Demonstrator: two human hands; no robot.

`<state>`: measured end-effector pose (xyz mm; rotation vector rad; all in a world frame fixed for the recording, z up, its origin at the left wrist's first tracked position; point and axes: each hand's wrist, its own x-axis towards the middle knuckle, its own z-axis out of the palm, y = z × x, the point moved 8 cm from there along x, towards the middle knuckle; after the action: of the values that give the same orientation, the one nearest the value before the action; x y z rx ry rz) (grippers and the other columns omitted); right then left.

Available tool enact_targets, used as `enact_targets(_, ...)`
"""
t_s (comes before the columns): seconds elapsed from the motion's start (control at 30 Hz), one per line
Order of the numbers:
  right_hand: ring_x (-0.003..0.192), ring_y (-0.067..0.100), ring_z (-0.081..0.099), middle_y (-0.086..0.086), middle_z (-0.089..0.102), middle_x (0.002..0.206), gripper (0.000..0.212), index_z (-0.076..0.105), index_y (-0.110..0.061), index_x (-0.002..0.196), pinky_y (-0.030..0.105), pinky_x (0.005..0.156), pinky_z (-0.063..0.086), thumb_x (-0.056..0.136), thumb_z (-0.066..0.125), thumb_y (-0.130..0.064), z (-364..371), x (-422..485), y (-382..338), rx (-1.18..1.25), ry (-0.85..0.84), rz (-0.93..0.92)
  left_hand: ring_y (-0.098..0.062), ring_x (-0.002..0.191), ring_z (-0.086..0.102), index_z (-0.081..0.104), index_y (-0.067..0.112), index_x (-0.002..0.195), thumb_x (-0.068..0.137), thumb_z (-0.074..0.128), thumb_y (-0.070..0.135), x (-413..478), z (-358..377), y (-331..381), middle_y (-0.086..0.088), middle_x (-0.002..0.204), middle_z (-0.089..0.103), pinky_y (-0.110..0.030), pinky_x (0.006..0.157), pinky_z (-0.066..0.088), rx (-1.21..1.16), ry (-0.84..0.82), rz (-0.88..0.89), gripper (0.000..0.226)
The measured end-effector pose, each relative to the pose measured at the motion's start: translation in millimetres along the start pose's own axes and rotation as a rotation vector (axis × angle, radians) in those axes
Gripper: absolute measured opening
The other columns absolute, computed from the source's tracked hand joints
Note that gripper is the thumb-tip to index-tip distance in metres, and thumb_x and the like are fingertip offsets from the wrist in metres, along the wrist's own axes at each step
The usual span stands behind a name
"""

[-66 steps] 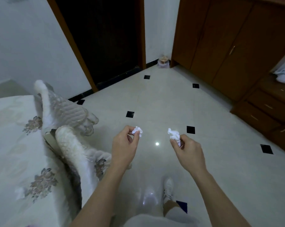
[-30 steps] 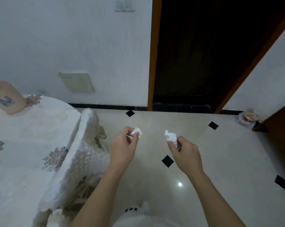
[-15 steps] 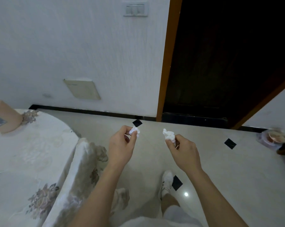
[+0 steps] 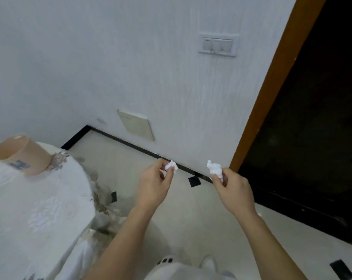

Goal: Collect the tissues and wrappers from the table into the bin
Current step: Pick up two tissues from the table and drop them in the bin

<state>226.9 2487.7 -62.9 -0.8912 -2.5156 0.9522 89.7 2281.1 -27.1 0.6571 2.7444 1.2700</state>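
Left hand (image 4: 153, 186) raised at chest height, thumb and forefinger pinched on a small crumpled white tissue (image 4: 171, 166). Right hand (image 4: 232, 190) just beside, apart from the left, pinched the same way on a second crumpled tissue (image 4: 214, 167) that sticks up above the fingertips. Both wads soft, lumpy, irregular. Nothing touching between the two hands.

Below and beyond the hands — pale glossy floor tiles (image 4: 203, 209) with small black diamond insets, free of objects in front. To the left, a table (image 4: 35, 209) under a white embroidered cloth, rounded edge near the left forearm, cloth hanging down in folds. On its far part, a peach plastic bin (image 4: 21, 156), round, open at the top, tilted in this wide view, with a small label on the side; well apart from both hands.

Ahead, a white textured wall (image 4: 130, 77) with black skirting, a beige cover plate low down, a switch panel (image 4: 217, 45) higher. To the right, an orange-brown wooden door frame (image 4: 272, 93) and a dark doorway.
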Motion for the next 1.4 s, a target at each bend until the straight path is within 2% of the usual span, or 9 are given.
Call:
enact_targets(0.2, 0.053, 0.013, 0.047, -0.002, 0.049, 0.056, 0.041, 0.042, -0.017, 0.065, 0.030, 0.046, 0.031, 0.092, 0.055, -0.044, 44, 75, -32, -0.008, -0.158, -0.107, -0.015, 0.047, 0.047, 0.056, 0.024, 0.080, 0.095, 0.058, 0.039, 37, -19, -24, 0.007, 0.054, 0.047, -0.034, 0.053, 0.041, 0.005, 0.150, -0.160, 0.021)
enact_targets(0.4, 0.052, 0.012, 0.045, -0.005, 0.046, 0.053, 0.041, 0.040, -0.019, 0.062, 0.029, 0.046, 0.029, 0.092, 0.058, -0.043, 102, 125, -75, 0.042, -0.282, -0.224, -0.019, 0.049, 0.051, 0.056, 0.026, 0.077, 0.094, 0.058, 0.042, 59, -48, -72, 0.004, 0.052, 0.051, -0.031, 0.052, 0.039, 0.024, 0.272, -0.299, 0.024)
enact_targets(0.53, 0.051, 0.006, 0.045, -0.006, 0.046, 0.053, 0.042, 0.037, -0.029, 0.059, 0.024, 0.045, 0.028, 0.092, 0.059, -0.042, 143, 158, -113, 0.049, -0.335, -0.277, -0.011, 0.049, 0.050, 0.057, 0.025, 0.078, 0.094, 0.060, 0.040, 88, -70, -109, 0.005, 0.053, 0.054, -0.033, 0.054, 0.043, 0.021, 0.358, -0.351, 0.022)
enact_targets(0.67, 0.051, 0.000, 0.047, -0.015, 0.046, 0.050, 0.043, 0.035, -0.040, 0.057, 0.019, 0.046, 0.026, 0.092, 0.059, -0.040, 194, 196, -169, 0.073, -0.385, -0.331, -0.014, 0.056, 0.056, 0.059, 0.022, 0.078, 0.094, 0.060, 0.041, 135, -96, -143, 0.002, 0.059, 0.058, -0.036, 0.060, 0.048, 0.001, 0.418, -0.386, 0.025)
enact_targets(0.87, 0.056, 0.014, 0.051, -0.002, 0.053, 0.058, 0.037, 0.047, -0.021, 0.066, 0.032, 0.049, 0.037, 0.092, 0.057, -0.046, 287, 268, -265, 0.005, -0.462, -0.443, -0.017, 0.055, 0.055, 0.057, 0.025, 0.078, 0.094, 0.059, 0.041, 214, -163, -211, 0.000, 0.057, 0.057, -0.041, 0.057, 0.049, -0.004, 0.519, -0.432, 0.023)
enact_targets(0.97, 0.058, 0.012, 0.052, -0.003, 0.056, 0.061, 0.037, 0.047, -0.021, 0.068, 0.029, 0.048, 0.035, 0.092, 0.056, -0.047, 325, 295, -321, 0.033, -0.492, -0.480, -0.018, 0.055, 0.056, 0.057, 0.024, 0.078, 0.094, 0.059, 0.039, 244, -198, -237, -0.003, 0.059, 0.059, -0.043, 0.058, 0.050, 0.022, 0.554, -0.446, 0.022)
enact_targets(1.1, 0.063, 0.011, 0.054, -0.005, 0.058, 0.066, 0.031, 0.051, -0.023, 0.073, 0.031, 0.054, 0.041, 0.093, 0.056, -0.046, 368, 313, -367, 0.053, -0.560, -0.524, -0.010, 0.059, 0.057, 0.059, 0.026, 0.081, 0.095, 0.058, 0.039, 265, -235, -265, 0.007, 0.063, 0.059, -0.040, 0.059, 0.051, 0.054, 0.609, -0.482, 0.019)
enact_targets(1.23, 0.058, 0.013, 0.053, -0.004, 0.054, 0.061, 0.034, 0.048, -0.024, 0.069, 0.033, 0.052, 0.041, 0.093, 0.055, -0.048, 406, 324, -398, 0.070, -0.624, -0.565, -0.014, 0.059, 0.059, 0.059, 0.026, 0.079, 0.095, 0.058, 0.040, 276, -263, -292, 0.006, 0.065, 0.061, -0.045, 0.060, 0.052, 0.007, 0.699, -0.531, 0.021)
enact_targets(1.4, 0.062, 0.011, 0.057, -0.006, 0.060, 0.068, 0.029, 0.054, -0.026, 0.078, 0.034, 0.056, 0.047, 0.092, 0.054, -0.051, 460, 327, -439, 0.056, -0.733, -0.659, -0.016, 0.057, 0.057, 0.060, 0.025, 0.080, 0.095, 0.060, 0.036, 275, -287, -321, 0.002, 0.061, 0.060, -0.041, 0.059, 0.051, 0.009, 0.779, -0.629, 0.019)
